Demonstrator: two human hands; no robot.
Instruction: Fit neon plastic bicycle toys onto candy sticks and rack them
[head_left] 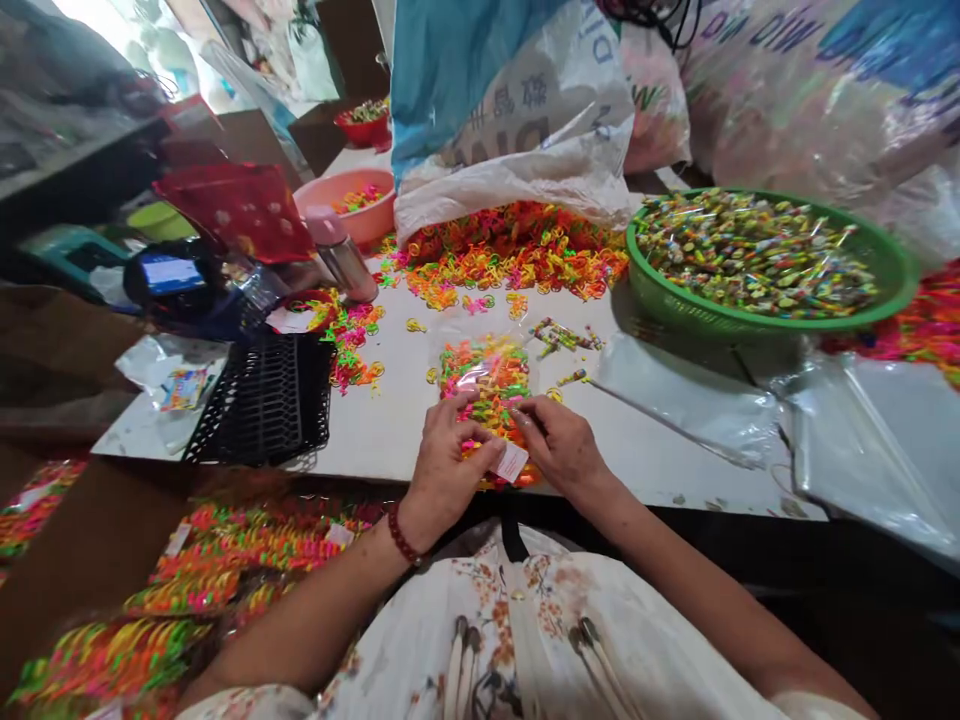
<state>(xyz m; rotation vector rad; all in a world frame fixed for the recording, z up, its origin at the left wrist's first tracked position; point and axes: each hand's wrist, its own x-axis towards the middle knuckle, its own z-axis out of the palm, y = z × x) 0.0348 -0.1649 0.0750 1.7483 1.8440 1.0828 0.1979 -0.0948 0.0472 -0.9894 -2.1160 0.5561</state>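
Left hand (448, 465) thumb at white label (513, 462), right hand (561, 440) at filled clear bag (480, 368); can't tell whether fingers grip.

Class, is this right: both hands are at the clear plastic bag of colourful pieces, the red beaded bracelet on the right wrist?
No: the head view shows the red beaded bracelet on the wrist of the left hand, not of the right hand. Both hands are at the clear plastic bag.

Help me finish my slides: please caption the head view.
Left hand touches a small white label, right hand alongside, over a clear bag of colourful pieces.
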